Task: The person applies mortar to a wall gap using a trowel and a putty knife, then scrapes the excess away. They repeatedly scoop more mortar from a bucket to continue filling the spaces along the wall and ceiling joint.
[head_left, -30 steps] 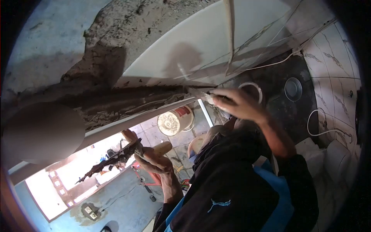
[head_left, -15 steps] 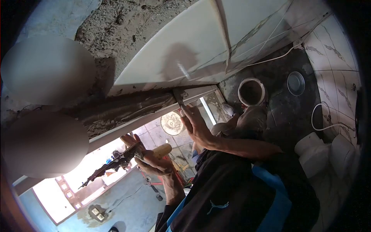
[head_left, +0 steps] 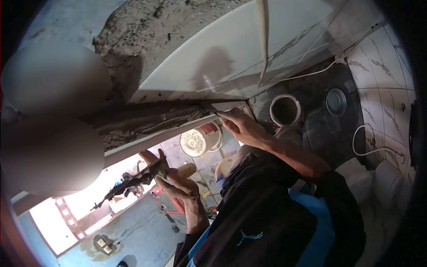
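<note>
My left hand (head_left: 180,184) is closed around a trowel (head_left: 129,184), seen nearly edge-on, with dark wet mortar clinging to its blade. Its pale wooden handle (head_left: 187,170) sticks out behind the fingers. My right hand (head_left: 240,127) grips a small flat-bladed scraper (head_left: 211,109), its blade against the mortar strip; its handle is mostly hidden in the fingers. That wet mortar strip (head_left: 151,121) runs along the narrow ledge between the white wall tile (head_left: 187,66) and a pale frame edge (head_left: 147,141).
A white bucket (head_left: 209,135) is beyond the frame. Another bucket (head_left: 284,110) and a metal bowl (head_left: 336,102) are on the dark floor. A pale cable (head_left: 311,75) runs near the wall; a white hose (head_left: 356,138) hangs at right. Two blurred patches cover the left side.
My right hand has turned and shifted slightly right and up, the scraper blade now lying lower against the mortar. My left hand still holds the trowel. The view has shifted slightly.
</note>
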Action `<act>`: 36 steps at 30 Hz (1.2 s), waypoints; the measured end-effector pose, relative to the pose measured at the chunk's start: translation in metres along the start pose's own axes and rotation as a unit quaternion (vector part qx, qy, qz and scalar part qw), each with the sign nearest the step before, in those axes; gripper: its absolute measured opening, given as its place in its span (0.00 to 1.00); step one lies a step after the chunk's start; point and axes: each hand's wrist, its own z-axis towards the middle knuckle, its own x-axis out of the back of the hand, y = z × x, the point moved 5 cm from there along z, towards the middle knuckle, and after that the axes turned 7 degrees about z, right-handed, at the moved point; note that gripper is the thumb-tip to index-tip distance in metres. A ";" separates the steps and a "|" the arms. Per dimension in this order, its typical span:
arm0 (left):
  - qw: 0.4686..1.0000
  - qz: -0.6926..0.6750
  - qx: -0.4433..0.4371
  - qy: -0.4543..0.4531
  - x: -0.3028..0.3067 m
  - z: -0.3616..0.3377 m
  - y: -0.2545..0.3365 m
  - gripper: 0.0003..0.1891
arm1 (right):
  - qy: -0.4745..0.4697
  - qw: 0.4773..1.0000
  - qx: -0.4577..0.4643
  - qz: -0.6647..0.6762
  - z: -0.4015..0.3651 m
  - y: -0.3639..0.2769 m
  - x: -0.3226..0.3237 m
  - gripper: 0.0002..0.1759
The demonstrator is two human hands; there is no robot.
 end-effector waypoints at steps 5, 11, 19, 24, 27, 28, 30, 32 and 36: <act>0.978 -0.111 -0.168 0.050 -0.004 0.004 0.041 0.20 | -0.030 0.999 -0.001 0.041 -0.024 -0.007 0.020 0.18; 0.967 0.015 -0.187 -0.173 0.008 -0.030 0.023 0.06 | -0.009 0.976 0.037 -0.216 -0.037 -0.103 0.103 0.20; 0.942 0.005 -0.061 -0.330 -0.024 -0.077 0.028 0.08 | -0.044 0.748 0.324 -0.578 -0.077 -0.178 0.100 0.25; 0.953 0.044 -0.097 -0.285 -0.031 -0.086 0.041 0.05 | -0.179 0.715 0.306 -0.603 -0.069 -0.166 0.091 0.23; 0.954 0.055 -0.093 -0.281 -0.033 -0.090 0.044 0.05 | -0.194 0.698 0.307 -0.618 -0.067 -0.157 0.086 0.22; 0.955 0.053 -0.097 -0.274 -0.033 -0.091 0.044 0.06 | -0.202 0.688 0.306 -0.626 -0.066 -0.154 0.085 0.22; 0.953 0.062 -0.095 -0.280 -0.034 -0.092 0.040 0.05 | -0.206 0.685 0.299 -0.632 -0.065 -0.151 0.085 0.22; 0.951 0.071 -0.096 -0.285 -0.036 -0.093 0.037 0.05 | -0.207 0.681 0.291 -0.639 -0.066 -0.146 0.086 0.22; 0.958 0.050 -0.078 -0.273 -0.029 -0.089 0.034 0.05 | -0.146 0.726 0.283 -0.609 -0.073 -0.138 0.085 0.24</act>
